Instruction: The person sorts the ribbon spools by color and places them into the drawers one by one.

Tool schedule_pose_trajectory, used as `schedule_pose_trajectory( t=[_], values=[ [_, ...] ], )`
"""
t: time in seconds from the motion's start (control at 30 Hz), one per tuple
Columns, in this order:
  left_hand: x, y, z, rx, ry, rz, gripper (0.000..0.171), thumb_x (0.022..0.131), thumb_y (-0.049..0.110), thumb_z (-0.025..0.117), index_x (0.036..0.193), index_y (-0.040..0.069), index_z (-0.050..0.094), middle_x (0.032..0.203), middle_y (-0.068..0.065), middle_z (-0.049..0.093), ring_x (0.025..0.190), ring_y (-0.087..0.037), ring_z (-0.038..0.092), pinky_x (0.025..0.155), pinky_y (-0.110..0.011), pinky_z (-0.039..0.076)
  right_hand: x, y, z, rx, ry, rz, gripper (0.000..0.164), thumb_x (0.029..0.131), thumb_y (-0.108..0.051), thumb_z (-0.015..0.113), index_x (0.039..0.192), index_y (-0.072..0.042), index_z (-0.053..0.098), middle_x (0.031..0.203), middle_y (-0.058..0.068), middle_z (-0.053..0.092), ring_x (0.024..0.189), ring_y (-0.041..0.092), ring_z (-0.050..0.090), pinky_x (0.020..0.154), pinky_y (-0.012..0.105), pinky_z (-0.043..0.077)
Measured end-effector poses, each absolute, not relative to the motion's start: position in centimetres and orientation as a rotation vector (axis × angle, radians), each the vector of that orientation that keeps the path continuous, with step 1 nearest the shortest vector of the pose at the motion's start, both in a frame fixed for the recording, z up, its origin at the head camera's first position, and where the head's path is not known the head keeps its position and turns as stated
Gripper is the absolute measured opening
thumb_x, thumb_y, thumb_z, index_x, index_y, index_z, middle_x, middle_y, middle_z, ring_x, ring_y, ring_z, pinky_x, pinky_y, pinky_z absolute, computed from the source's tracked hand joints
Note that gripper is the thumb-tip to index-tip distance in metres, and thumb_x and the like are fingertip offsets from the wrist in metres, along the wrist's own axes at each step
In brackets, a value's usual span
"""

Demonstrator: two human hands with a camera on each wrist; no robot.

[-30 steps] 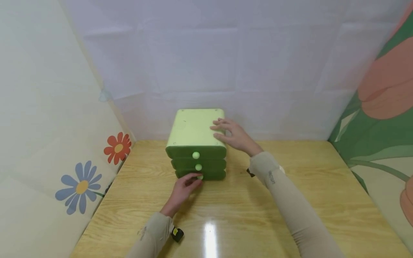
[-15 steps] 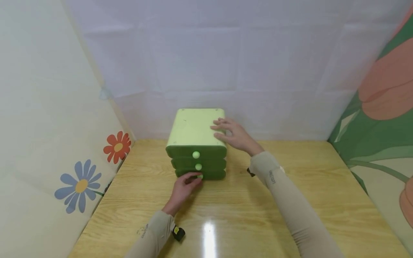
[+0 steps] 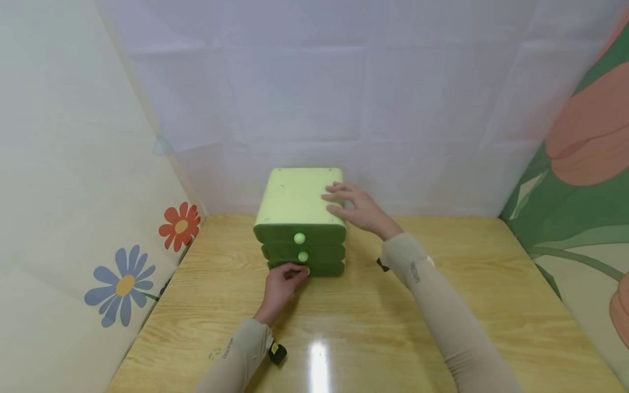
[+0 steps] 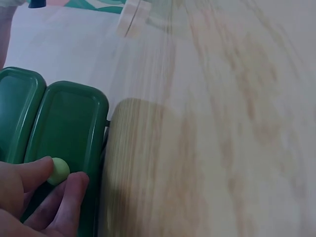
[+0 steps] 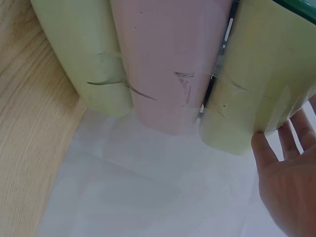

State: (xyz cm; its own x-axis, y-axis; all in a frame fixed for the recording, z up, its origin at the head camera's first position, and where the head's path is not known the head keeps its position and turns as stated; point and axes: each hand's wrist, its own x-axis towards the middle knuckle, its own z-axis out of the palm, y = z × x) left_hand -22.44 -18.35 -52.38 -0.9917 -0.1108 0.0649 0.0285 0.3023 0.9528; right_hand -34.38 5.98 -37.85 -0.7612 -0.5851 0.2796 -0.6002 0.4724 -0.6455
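A small drawer cabinet [image 3: 302, 196] with a light green top and three stacked dark green drawer fronts stands against the back wall. My left hand [image 3: 281, 286] is at the bottom drawer [image 3: 326, 269]. In the left wrist view its thumb and fingers pinch the pale green round knob [image 4: 60, 171] from both sides. Spread over the right edge of the cabinet top, my right hand [image 3: 361, 208] touches it with its fingertips. The right wrist view shows the cabinet's side, a pink tier [image 5: 168, 64] between light green ones, with that hand [image 5: 291, 173] on the top tier.
The cabinet stands on a wood-grain table [image 3: 442, 316]. Behind it hangs a creased white cloth [image 3: 304, 82]. Flower-printed panels close off the left [image 3: 64, 180] and right [image 3: 589, 218]. A white object [image 3: 430, 261] shows partly behind my right sleeve.
My left wrist and forearm have shifted slightly to the right, with the fingers further over the bottom knob. The drawers look unchanged, and the right hand stays on the cabinet top.
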Motion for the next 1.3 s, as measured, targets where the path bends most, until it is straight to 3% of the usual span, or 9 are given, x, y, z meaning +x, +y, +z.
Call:
schedule_pose_trajectory(
  t=[0.27, 0.7, 1.3],
  values=[
    [-22.2, -18.1, -52.4, 0.083, -2.461, -1.727, 0.008, 0.09, 0.009, 0.081, 0.098, 0.005, 0.08, 0.103, -0.01, 0.079, 0.087, -0.013, 0.071, 0.074, -0.017, 0.057, -34.4, 6.1, -37.9, 1.085, -2.666, 1.214, 0.046, 0.104, -0.047, 0.058, 0.144, -0.023, 0.061, 0.164, -0.004, 0.043, 0.157, 0.023, 0.026, 0.127, 0.063, 0.019],
    [-22.7, -17.8, -52.0, 0.01, -2.47, -1.685, 0.006, 0.091, 0.008, 0.079, 0.097, 0.005, 0.079, 0.102, -0.01, 0.079, 0.089, -0.015, 0.071, 0.078, -0.019, 0.057, -34.7, 6.4, -37.4, 1.057, -2.664, 1.206, 0.045, 0.105, -0.045, 0.058, 0.143, -0.021, 0.062, 0.163, -0.004, 0.043, 0.157, 0.023, 0.027, 0.127, 0.062, 0.021],
    [-20.9, -18.4, -51.7, 0.008, -2.499, -1.67, 0.007, 0.091, 0.006, 0.079, 0.097, 0.005, 0.079, 0.106, -0.011, 0.079, 0.093, -0.021, 0.073, 0.078, -0.02, 0.058, -34.9, 5.7, -37.6, 1.084, -2.672, 1.201, 0.047, 0.104, -0.048, 0.058, 0.144, -0.023, 0.061, 0.164, -0.006, 0.042, 0.157, 0.022, 0.027, 0.128, 0.062, 0.02]
  ],
)
